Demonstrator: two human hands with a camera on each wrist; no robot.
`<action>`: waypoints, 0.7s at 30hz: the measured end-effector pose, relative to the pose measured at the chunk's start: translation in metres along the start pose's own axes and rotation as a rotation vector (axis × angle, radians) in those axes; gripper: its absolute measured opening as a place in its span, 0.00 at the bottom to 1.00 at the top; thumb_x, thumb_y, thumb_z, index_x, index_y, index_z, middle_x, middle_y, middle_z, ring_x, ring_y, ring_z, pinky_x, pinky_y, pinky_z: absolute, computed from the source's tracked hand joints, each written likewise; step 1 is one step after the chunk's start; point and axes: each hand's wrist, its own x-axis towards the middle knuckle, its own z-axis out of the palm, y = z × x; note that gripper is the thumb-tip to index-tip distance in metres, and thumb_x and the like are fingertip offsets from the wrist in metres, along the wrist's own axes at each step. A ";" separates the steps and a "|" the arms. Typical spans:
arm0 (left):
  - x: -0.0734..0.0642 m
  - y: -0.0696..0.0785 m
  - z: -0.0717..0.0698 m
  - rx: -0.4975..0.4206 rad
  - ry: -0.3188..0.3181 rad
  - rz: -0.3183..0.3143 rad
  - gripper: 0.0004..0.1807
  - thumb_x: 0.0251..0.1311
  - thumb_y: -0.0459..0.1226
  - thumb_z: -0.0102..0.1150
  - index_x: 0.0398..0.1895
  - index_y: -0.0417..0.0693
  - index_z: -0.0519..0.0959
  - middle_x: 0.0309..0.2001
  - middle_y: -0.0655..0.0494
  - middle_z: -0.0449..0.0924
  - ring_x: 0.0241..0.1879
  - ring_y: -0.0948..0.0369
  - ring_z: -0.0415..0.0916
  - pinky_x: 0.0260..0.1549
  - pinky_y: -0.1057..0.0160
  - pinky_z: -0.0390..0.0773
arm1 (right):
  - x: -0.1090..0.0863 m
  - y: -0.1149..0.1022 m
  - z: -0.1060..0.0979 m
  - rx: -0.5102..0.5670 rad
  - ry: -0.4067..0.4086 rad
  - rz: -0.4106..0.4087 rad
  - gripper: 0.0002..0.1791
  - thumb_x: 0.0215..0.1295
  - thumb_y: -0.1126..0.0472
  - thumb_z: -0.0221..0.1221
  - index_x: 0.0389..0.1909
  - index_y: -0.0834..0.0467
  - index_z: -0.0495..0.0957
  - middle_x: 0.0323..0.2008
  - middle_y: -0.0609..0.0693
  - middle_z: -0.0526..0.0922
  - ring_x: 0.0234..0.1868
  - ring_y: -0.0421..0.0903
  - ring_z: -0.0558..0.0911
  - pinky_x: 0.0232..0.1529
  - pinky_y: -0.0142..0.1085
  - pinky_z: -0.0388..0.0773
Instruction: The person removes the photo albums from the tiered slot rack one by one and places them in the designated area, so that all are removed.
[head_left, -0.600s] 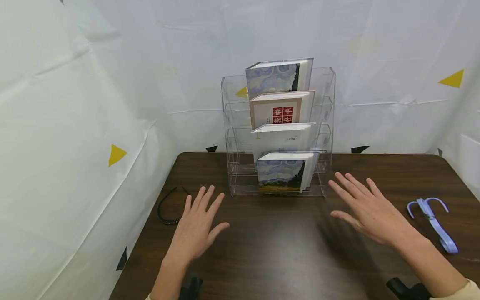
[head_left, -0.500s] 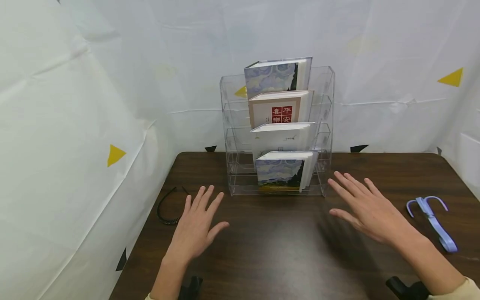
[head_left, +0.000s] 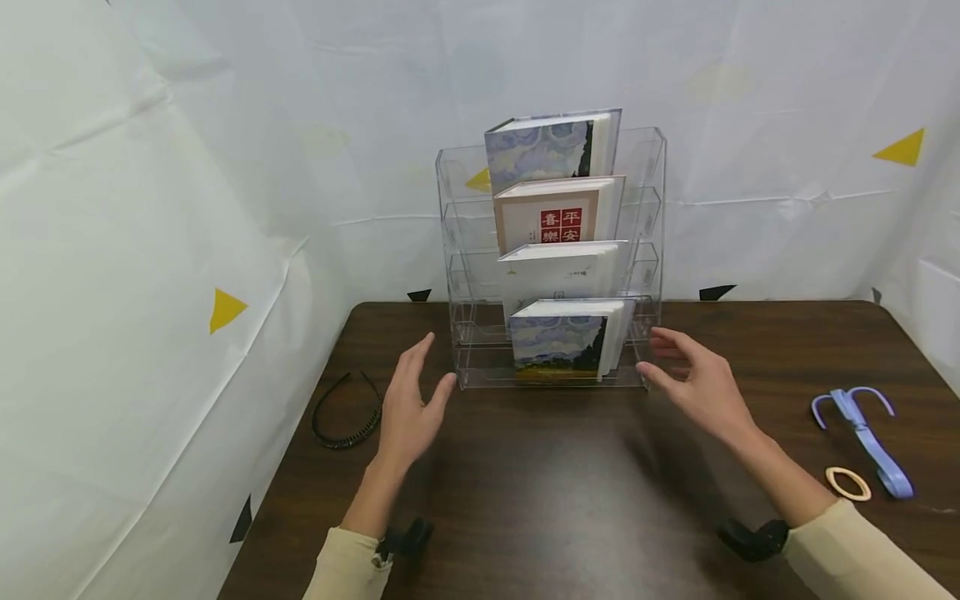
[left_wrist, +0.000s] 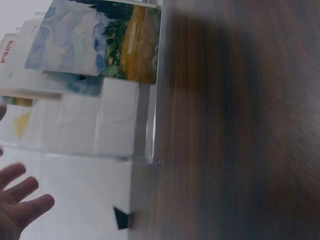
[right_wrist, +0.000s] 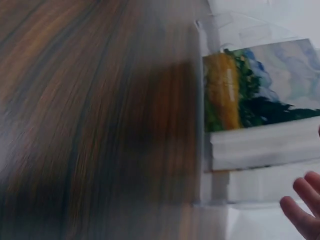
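Several books stand in a clear acrylic tiered rack [head_left: 480, 383] at the table's back. The lowest book [head_left: 558, 346] has a painted landscape cover. Above it are a white book [head_left: 555, 271], a book with red characters [head_left: 536, 221] and another painted book [head_left: 540, 150]. My left hand [head_left: 412, 408], fingers extended and thumb apart, is just left of the rack's lower front corner. On the other side, my right hand [head_left: 701, 383] has its fingertips and thumb near the lower right corner, overlapping it in the head view. Both hands hold nothing. Only fingers [left_wrist: 32, 207] show in the left wrist view.
A black headband [head_left: 348, 437] lies left of my left hand on the dark wood table [head_left: 555, 475]. At the right are a light-blue object with two curved arms and a strap [head_left: 866, 442] and a pale oval ring [head_left: 847, 483]. White sheeting [head_left: 375, 125] hangs behind.
Both hands have moved forward toward the rack's sides and turned from palms-down to palms facing inward. The pale ring, hidden by my right arm before, now shows. The books stay in place.
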 end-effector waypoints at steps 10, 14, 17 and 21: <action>0.058 -0.018 0.036 -0.241 0.053 -0.175 0.31 0.73 0.47 0.49 0.75 0.48 0.59 0.67 0.45 0.66 0.65 0.49 0.65 0.55 0.46 0.73 | 0.029 0.004 0.038 0.013 0.224 0.092 0.41 0.50 0.58 0.76 0.64 0.64 0.71 0.51 0.63 0.80 0.48 0.58 0.81 0.42 0.53 0.80; 0.075 -0.023 0.044 -0.246 0.109 -0.223 0.28 0.73 0.45 0.52 0.71 0.42 0.65 0.64 0.46 0.72 0.62 0.52 0.71 0.57 0.51 0.72 | 0.036 0.004 0.046 0.001 0.234 0.097 0.40 0.48 0.57 0.77 0.61 0.65 0.73 0.51 0.63 0.79 0.48 0.59 0.81 0.43 0.53 0.79; 0.085 -0.027 0.048 -0.206 0.161 -0.255 0.25 0.71 0.44 0.54 0.66 0.41 0.72 0.59 0.48 0.78 0.60 0.53 0.73 0.60 0.52 0.68 | 0.040 0.003 0.048 0.004 0.228 0.127 0.36 0.47 0.56 0.78 0.56 0.63 0.75 0.47 0.61 0.81 0.46 0.59 0.81 0.42 0.53 0.79; 0.093 -0.032 0.053 -0.148 0.210 -0.296 0.20 0.69 0.42 0.59 0.59 0.43 0.80 0.52 0.49 0.83 0.55 0.54 0.77 0.56 0.54 0.72 | 0.044 0.002 0.048 0.042 0.186 0.158 0.31 0.47 0.57 0.77 0.48 0.64 0.73 0.42 0.62 0.83 0.44 0.58 0.83 0.42 0.51 0.81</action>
